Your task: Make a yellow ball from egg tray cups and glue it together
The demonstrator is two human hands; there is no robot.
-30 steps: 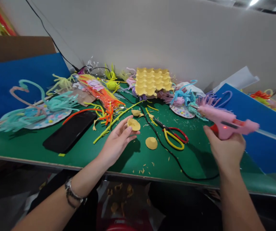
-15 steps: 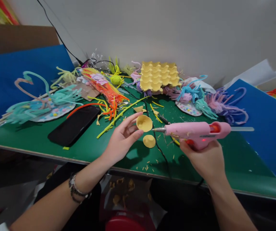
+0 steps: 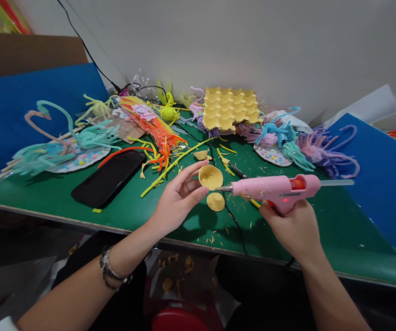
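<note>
My left hand (image 3: 179, 198) pinches a small yellow egg-carton cup (image 3: 210, 177), tipped so its hollow faces right. My right hand (image 3: 294, 227) is wrapped around the grip of a pink glue gun (image 3: 275, 189) with a red light on. The gun's metal nozzle touches the rim of the cup. A second yellow cup (image 3: 215, 202) lies upside down on the green table (image 3: 329, 230) just below the held one. A third cut piece (image 3: 201, 155) lies further back.
A black phone (image 3: 110, 178) lies left of my hands. Pipe cleaners (image 3: 156, 133), a yellow egg carton (image 3: 228, 109), decorated paper plates (image 3: 77, 158) and fuzzy craft figures (image 3: 308, 149) crowd the back. Blue boards (image 3: 387, 179) stand on both sides. The gun's black cord (image 3: 234, 220) crosses the table edge.
My right hand swung the glue gun from the right side over to the cup. My left hand lifted the cup and turned it toward the nozzle, which now touches it.
</note>
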